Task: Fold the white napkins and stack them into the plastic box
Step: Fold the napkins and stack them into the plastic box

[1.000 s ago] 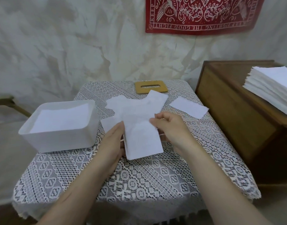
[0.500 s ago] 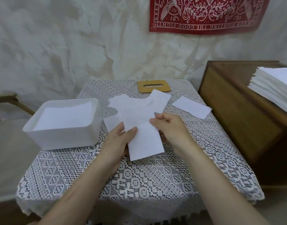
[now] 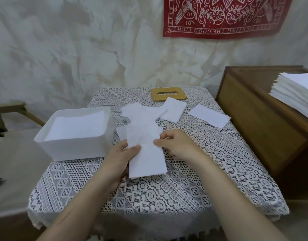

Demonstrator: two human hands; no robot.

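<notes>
Open lace tablecloth (image 3: 149, 193) nearer than the fingers (image 3: 135, 149); plastic box (image 3: 75, 146) blocks left, loose napkins (image 3: 142, 115) lie beyond.

Before me a mottled pale wall (image 3: 71, 49) carries a red cloth (image 3: 219, 18); a wooden cabinet (image 3: 254, 129) stands at my right.

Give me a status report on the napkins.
Holding: left hand and right hand both pinch folded napkin. At left, plastic box, napkins inside. Behind, loose napkins; path to box open.
</notes>
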